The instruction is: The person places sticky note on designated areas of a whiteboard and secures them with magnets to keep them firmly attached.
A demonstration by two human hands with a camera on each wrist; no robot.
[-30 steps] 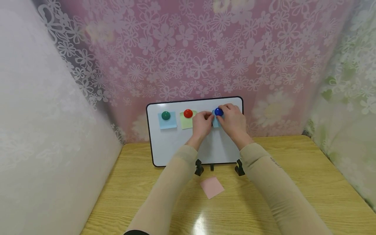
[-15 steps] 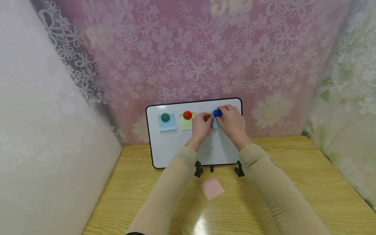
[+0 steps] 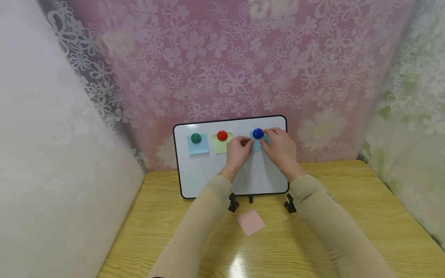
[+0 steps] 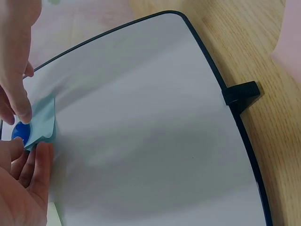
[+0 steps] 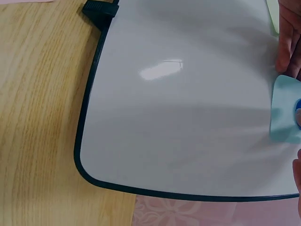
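On the upright whiteboard (image 3: 212, 173), a blue round magnet (image 3: 258, 133) sits over a light blue sticky note (image 3: 256, 146) at the upper right. My left hand (image 3: 238, 152) pinches the note's left edge; in the left wrist view its thumb lies right at the magnet (image 4: 19, 133). My right hand (image 3: 282, 148) is just right of the magnet, with thumb and fingers apart and their tips close to its side. The note's lower edge curls outward in the left wrist view. In the right wrist view the magnet is mostly cut off by the frame.
Further left on the board, a green magnet (image 3: 196, 138) sits on another blue note (image 3: 198, 148) and a red magnet (image 3: 222, 135) on a yellow-green note (image 3: 219, 147). A pink sticky note (image 3: 251, 222) lies on the wooden table (image 3: 271, 251). Black feet (image 3: 233, 202) support the board.
My right hand has loosened from the blue magnet and shifted slightly right, showing more of the note. The left hand stays at the note's left edge.
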